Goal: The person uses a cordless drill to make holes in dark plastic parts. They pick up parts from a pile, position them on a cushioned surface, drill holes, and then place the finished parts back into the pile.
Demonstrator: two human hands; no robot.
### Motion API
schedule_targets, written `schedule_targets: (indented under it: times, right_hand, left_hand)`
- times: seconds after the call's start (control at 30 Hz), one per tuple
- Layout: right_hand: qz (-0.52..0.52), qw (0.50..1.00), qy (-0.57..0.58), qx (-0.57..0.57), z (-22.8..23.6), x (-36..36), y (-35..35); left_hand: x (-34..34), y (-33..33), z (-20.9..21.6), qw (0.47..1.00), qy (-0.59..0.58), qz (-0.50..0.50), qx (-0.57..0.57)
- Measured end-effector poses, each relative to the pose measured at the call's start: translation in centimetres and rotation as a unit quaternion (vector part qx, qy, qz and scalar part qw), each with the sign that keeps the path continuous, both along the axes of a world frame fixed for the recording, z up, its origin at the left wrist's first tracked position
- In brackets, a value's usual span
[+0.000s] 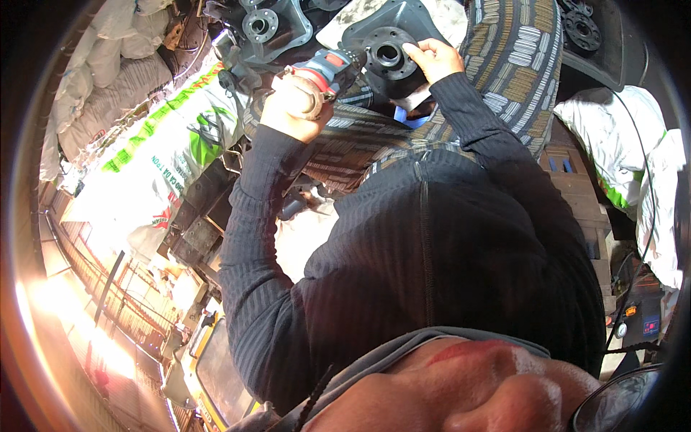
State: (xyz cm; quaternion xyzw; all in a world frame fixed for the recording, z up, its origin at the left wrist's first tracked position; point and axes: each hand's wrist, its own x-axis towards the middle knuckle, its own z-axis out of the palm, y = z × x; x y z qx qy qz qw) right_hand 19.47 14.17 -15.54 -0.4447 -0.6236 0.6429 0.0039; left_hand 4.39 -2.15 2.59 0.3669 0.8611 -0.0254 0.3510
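My left hand (294, 108) is closed around the grip of a blue, red and grey power drill (332, 66), whose nose points right at a black round metal flange part (389, 54). My right hand (434, 57) rests on the right rim of that flange, fingers curled over its edge. The flange lies on my lap, over trousers with a striped woven pattern (504, 65). A blue piece (412, 119) shows just below the flange. My dark ribbed sleeves and torso fill the middle of the view.
Another grey metal hub (260, 25) and dark machine parts lie beyond the drill. A white and green printed sack (169, 137) and grey sacks (115, 86) are at left. White sacks (619, 137) stand at right. A yellow vehicle (209, 360) shows lower left.
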Motion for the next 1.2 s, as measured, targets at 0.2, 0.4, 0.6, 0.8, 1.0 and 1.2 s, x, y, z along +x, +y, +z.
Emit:
schedule_targets:
  times: [0.2, 0.4, 0.6, 0.8, 1.0, 1.2]
  right_hand:
    - [0.001, 1.000, -0.007, -0.020, 0.0, -0.1, 0.1]
    - [0.005, 1.000, 0.000, 0.015, -0.5, -0.1, 0.1]
    - [0.041, 0.996, -0.004, 0.082, -2.1, -1.9, 0.4]
    - [-0.070, 0.979, 0.159, -0.107, -2.2, -1.7, 2.3]
    - [-0.107, 0.767, 0.237, -0.587, 1.8, 2.4, 2.5]
    - [-0.068, 0.752, 0.203, -0.624, 4.2, 2.2, -1.6]
  left_hand:
    - [0.2, 0.7, -0.3, 0.998, 0.031, -0.056, -0.027]
    - [-0.8, 0.2, -2.3, 0.992, 0.079, -0.101, 0.016]
    - [-1.1, -1.1, -2.2, 0.990, 0.026, 0.016, 0.139]
    - [2.1, -3.6, 2.3, 0.946, 0.022, 0.088, 0.312]
    - [5.9, -5.8, 4.9, 0.962, -0.017, 0.090, 0.255]
    - [8.8, -6.3, 4.7, 0.957, 0.073, -0.060, 0.273]
